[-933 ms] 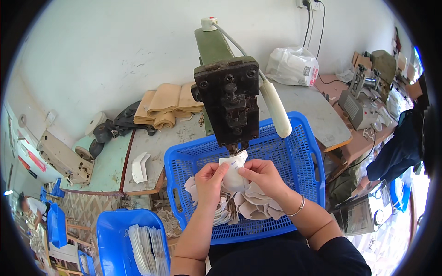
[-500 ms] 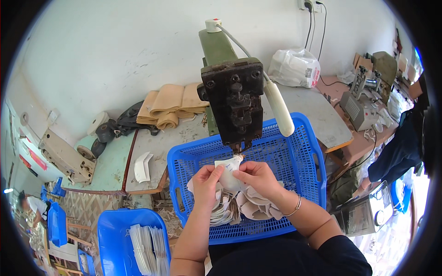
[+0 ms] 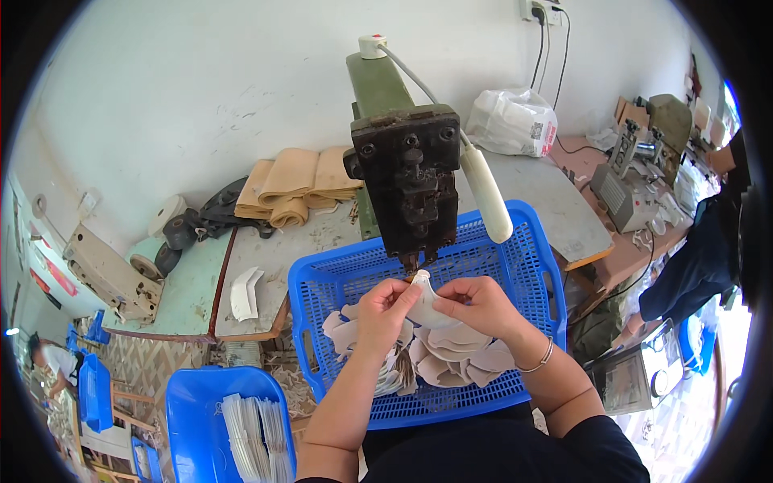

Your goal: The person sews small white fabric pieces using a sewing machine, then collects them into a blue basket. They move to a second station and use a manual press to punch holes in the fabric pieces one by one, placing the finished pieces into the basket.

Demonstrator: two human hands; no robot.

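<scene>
Between both hands I hold a white curved piece of leather-like sheet [image 3: 431,312], its narrow tip pointing up at the machine. My left hand [image 3: 382,315] pinches its left edge with thumb and forefinger. On the opposite edge my right hand [image 3: 483,306] has the same kind of pinch. The tip of the piece is close under the dark lower end of a green and black machine [image 3: 412,185]; whether they touch I cannot tell. Below my hands, a blue plastic basket [image 3: 299,330] holds a pile of similar off-white cut pieces [image 3: 455,354], partly hidden by my forearms.
A blue bin [image 3: 183,386] with stacked white pieces [image 3: 250,427] stands at lower left. Folded tan sheets [image 3: 294,185] and a white piece [image 3: 245,294] lie on the left tabletop. A lamp-like white handle [image 3: 488,197] hangs beside the machine. Another person's arm [image 3: 680,278] is at right.
Both hands have turned the white piece so its tip is more upright and its face more edge-on. My right hand has shifted slightly right, baring more of the pile.
</scene>
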